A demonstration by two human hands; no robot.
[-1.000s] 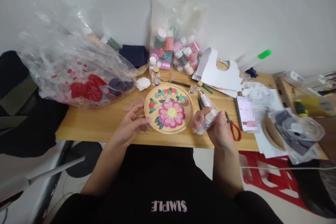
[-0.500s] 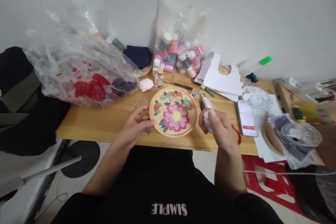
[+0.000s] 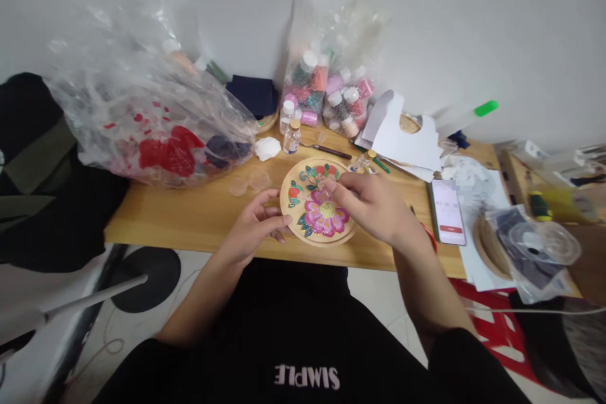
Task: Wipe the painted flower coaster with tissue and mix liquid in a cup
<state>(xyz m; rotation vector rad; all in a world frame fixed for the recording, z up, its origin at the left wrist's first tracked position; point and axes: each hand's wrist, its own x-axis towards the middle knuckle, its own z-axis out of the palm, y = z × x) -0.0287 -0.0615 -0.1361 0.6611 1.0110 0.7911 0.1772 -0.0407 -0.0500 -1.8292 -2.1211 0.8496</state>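
Wooden bench (image 3: pixel 180 218) against pale wall (image 3: pixel 426 44); decorated disc (image 3: pixel 310 205) near front edge. Left hand (image 3: pixel 253 224) pinches disc's rim (image 3: pixel 284 196). Right hand (image 3: pixel 376 205) half curled over upper right; from my feed, can't tell what it holds. Flower (image 3: pixel 327 219), leaves (image 3: pixel 303 222) already coloured; what's left, I can't judge.

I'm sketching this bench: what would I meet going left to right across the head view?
Dark cloth, large clear plastic bag, left hand, round floral plaque, right hand, phone, round wooden piece.

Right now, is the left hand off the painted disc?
No, the left hand holds the painted disc by its left edge.
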